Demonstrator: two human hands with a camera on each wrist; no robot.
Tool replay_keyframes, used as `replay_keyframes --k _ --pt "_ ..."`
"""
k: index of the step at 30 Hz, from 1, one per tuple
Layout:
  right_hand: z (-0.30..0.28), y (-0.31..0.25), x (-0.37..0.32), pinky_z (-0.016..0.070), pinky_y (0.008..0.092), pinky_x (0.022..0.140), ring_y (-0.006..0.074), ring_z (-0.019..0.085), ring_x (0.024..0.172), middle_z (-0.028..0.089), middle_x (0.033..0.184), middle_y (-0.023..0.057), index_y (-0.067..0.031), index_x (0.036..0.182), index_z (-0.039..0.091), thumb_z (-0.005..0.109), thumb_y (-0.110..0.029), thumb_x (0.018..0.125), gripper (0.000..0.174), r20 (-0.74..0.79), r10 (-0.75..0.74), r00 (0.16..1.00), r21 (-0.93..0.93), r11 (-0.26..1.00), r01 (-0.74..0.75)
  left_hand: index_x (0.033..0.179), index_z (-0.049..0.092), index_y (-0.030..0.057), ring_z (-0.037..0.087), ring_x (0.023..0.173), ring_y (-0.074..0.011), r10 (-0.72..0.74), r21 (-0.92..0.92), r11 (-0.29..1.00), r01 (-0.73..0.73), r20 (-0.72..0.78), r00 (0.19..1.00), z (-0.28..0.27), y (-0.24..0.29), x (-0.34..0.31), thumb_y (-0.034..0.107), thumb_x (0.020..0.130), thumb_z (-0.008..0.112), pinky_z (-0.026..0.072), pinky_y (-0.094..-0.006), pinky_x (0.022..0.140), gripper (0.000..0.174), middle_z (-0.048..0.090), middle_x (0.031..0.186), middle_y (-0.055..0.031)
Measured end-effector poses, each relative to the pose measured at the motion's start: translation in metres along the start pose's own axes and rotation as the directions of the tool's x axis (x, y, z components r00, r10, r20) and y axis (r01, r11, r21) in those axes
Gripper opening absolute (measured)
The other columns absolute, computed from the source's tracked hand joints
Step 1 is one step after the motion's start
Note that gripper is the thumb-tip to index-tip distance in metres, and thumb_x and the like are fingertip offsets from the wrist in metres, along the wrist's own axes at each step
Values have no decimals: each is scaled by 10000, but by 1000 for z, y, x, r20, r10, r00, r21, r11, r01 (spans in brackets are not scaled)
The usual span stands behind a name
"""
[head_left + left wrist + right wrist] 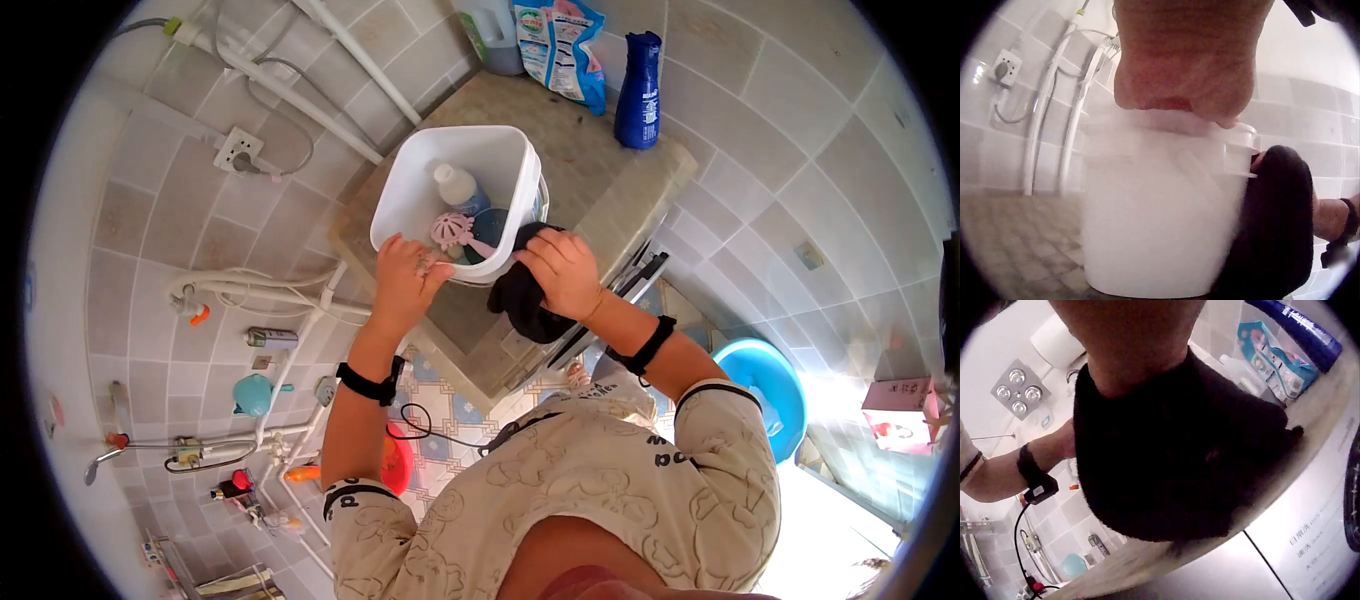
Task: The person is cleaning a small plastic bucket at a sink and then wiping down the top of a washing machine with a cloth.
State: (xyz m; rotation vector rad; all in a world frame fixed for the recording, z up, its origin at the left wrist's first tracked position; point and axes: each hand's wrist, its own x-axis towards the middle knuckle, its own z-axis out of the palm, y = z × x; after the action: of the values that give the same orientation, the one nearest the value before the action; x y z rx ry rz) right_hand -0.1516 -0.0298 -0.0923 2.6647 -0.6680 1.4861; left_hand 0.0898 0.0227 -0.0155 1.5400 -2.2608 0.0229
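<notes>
A white square bucket (405,185) stands on a worn countertop (590,190). My left hand (405,278) grips its near rim; the fingertips are hidden behind the hand in the left wrist view. A bottle with a white cap (455,185) and a pink slotted utensil (452,230) lie inside the bucket, beside something dark teal. My right hand (562,270) holds a black cloth (530,312) that hangs by the bucket's right side. In the right wrist view the bunched cloth (1160,462) covers the fingers.
Behind the bucket stand a blue bottle (638,95), a blue-and-white pouch (560,50) and a translucent jug (490,35). White pipes (270,90) and a socket (238,148) are on the left wall. A blue basin (765,365) is at the right, a red basin (398,460) below left.
</notes>
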Motion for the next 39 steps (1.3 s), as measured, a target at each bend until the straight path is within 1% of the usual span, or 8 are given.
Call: replay_keyframes --k 11,18,22,24,25,27,31,39 --pt "58 -70 -11 381 363 856 210 496 1001 572 994 50 -48 997 613 537 -150 668 353 -39 -13 999 31 999 14 701 612 36 480 811 -314 -67 11 998 69 -105 992 9 7 0 356 819 546 332 -440 861 347 513 745 -101" --pt "65 -52 -54 270 446 1028 223 480 1056 556 1074 65 -94 1169 507 711 -275 628 606 723 -87 685 175 983 -59 816 623 62 531 827 -258 -8 -75 997 5 -39 999 0 -14 -11 240 802 591 257 -465 1001 181 568 826 -69" --pt "19 -13 -63 242 499 1029 226 494 1009 555 1000 48 -153 1135 527 750 -249 552 632 705 45 708 66 990 -129 736 643 96 530 936 -257 -7 -136 991 7 4 1000 -20 -38 -17 281 783 633 237 -483 1005 191 564 827 -30" --pt "20 22 -62 242 510 1022 231 497 991 548 944 40 -168 1108 541 762 -233 520 632 670 126 732 -77 992 -100 766 659 97 470 1119 -277 -448 -891 329 314 146 882 -31 -50 -20 255 784 634 156 -496 1052 162 602 961 -40" --pt "19 20 -64 235 508 1022 238 497 983 548 953 45 -171 1104 543 759 -216 517 626 687 128 715 -73 992 -107 766 659 97 470 1119 -277 -450 -890 323 322 155 880 -40 -57 -22 255 784 634 156 -496 1052 162 602 961 -40" --pt "15 61 -49 241 515 1021 247 471 1067 556 1073 44 -180 1109 545 741 -182 535 607 528 321 786 -273 941 -201 844 675 94 367 1234 -295 -246 -272 917 290 186 951 -67 -78 -20 276 782 643 110 -478 1075 195 592 1084 -74" --pt "12 87 -43 227 519 1030 268 377 1212 482 1241 60 -149 1175 519 732 -197 586 628 220 578 786 -468 770 -435 939 674 90 332 1258 -277 -100 -110 985 131 251 963 -60 -60 -5 326 755 667 124 -468 1063 299 587 1118 -107" --pt "23 69 -55 189 500 1051 259 322 1250 441 1282 59 -153 1223 481 711 -218 616 653 202 617 760 -458 746 -484 1113 584 42 534 1028 -334 -262 -205 911 357 380 887 -45 -53 54 375 667 705 433 -369 861 569 577 1077 -205"
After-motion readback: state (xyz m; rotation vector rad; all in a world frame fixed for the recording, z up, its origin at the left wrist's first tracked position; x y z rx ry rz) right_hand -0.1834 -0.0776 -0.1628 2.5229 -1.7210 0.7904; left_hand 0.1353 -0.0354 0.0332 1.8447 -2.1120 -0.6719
